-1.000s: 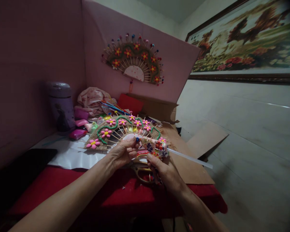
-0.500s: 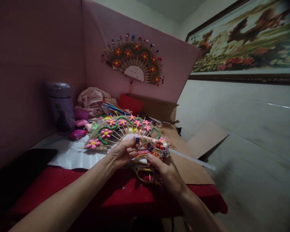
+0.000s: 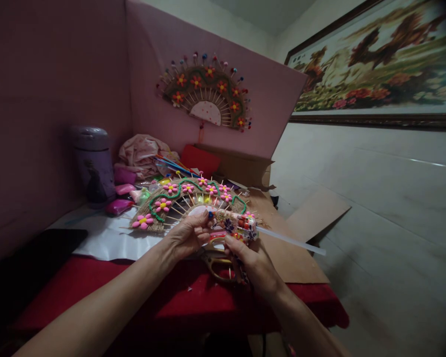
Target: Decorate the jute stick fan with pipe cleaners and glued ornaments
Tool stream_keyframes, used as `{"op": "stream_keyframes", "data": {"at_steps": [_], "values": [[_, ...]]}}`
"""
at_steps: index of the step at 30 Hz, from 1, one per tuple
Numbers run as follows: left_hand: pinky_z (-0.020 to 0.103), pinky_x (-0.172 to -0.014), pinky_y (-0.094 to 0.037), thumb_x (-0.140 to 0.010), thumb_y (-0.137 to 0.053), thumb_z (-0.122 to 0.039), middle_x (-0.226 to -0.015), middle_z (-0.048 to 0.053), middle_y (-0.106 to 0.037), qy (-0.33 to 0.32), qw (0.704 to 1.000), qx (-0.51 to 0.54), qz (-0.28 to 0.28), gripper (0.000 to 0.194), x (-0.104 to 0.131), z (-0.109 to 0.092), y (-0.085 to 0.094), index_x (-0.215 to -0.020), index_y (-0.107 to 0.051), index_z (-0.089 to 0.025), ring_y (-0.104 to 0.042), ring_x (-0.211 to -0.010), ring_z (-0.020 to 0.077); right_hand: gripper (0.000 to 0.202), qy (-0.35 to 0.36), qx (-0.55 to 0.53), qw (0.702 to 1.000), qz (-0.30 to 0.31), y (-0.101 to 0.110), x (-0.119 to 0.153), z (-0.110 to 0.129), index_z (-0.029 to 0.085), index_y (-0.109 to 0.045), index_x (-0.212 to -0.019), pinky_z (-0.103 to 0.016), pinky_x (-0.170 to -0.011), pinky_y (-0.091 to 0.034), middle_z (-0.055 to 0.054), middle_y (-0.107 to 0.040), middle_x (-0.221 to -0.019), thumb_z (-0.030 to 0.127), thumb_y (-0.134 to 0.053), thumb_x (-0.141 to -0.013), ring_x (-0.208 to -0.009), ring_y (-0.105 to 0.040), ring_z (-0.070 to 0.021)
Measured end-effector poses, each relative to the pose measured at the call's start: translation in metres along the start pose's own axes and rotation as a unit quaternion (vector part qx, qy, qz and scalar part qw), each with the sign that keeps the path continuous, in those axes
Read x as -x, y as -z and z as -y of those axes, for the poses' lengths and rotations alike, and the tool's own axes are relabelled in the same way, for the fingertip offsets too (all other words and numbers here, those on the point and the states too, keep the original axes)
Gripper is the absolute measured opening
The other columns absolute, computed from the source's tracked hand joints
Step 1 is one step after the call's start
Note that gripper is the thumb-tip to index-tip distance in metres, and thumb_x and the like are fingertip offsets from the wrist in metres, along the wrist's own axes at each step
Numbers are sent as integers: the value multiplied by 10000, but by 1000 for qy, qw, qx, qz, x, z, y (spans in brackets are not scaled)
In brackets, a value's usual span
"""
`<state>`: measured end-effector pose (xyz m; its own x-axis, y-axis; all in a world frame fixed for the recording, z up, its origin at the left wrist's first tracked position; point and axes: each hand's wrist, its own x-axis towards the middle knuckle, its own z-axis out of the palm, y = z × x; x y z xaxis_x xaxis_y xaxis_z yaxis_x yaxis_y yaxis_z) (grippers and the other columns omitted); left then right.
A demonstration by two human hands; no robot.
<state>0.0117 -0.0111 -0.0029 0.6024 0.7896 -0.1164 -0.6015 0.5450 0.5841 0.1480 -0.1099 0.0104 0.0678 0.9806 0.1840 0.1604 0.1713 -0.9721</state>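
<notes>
Pink board (image 3: 144,74): stands behind the surface (image 3: 134,297) and carries a second fan (image 3: 206,82) with orange flowers and ball-tipped sticks.
Flowered fan (image 3: 180,194): lies across the middle of the surface, partly over a white sheet (image 3: 119,243); pink flowers, a green wavy line, many bare stick ends along its far edge.
Left hand (image 3: 193,233): grip pinched on a small dark blue ball (image 3: 210,214), held in front of the fan's pale centre, toward the surface's near edge.
Right hand (image 3: 250,258): grip wrapped round a patterned glue gun (image 3: 240,223), nozzle end toward the ball; contact is too small to tell.
Glue stick (image 3: 292,240): slants from the gun's rear toward the surface's right edge, over cardboard (image 3: 286,258).
Just changed: compared with half a second ago, the stick's outer end sits slightly nearer the gun, and the gun a touch further left; the left hand looks unmoved.
Gluing: my judgement is a small adjustment at the ball; glue itself cannot be made out, and the ball is off the fan.
Scissors (image 3: 211,267): gold handles near the surface's near edge, beside the right hand.
</notes>
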Motion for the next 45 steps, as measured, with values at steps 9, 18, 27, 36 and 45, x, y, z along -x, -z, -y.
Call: {"op": "stream_keyframes", "data": {"at_steps": [9,18,27,36,45], "values": [[110,-283,-267,-722,-646,-87,-716,68,-602,2,1000,-11,4,154,0,-1,0,-866,-593,-106,-553,-517,93,339,-49,-53,997,20,3,-3,-2,147,-599,-737,-189,-329,-330,1,-540,-620,482,-566,-776,-448,-446,-82],[112,-288,-253,-726,-642,-94,-563,18,-525,-6,1000,-3,26,48,-3,0,3,-738,-596,-102,-410,-394,41,334,-39,-3,999,17,3,-1,-7,144,-588,-758,-174,-321,-325,12,-518,-617,472,-539,-802,-421,-424,-62],[110,-281,-258,-738,-631,-104,-570,17,-518,-9,999,-10,30,39,-4,0,4,-743,-593,-103,-415,-398,45,337,-34,-3,999,24,1,-1,-5,150,-576,-794,-181,-311,-344,15,-497,-617,483,-522,-811,-426,-427,-71],[113,-278,-256,-717,-650,-92,-560,8,-510,-6,999,-1,34,59,-4,0,4,-735,-594,-96,-377,-374,34,349,-44,-6,999,23,1,-1,-8,148,-571,-796,-174,-309,-347,14,-490,-607,494,-523,-802,-433,-425,-72],[110,-273,-265,-704,-665,-93,-560,12,-519,-4,999,5,45,83,-5,0,6,-748,-595,-98,-426,-393,51,345,-40,3,999,29,2,0,-8,154,-549,-743,-178,-303,-349,22,-478,-580,490,-513,-811,-394,-416,-64]]}}
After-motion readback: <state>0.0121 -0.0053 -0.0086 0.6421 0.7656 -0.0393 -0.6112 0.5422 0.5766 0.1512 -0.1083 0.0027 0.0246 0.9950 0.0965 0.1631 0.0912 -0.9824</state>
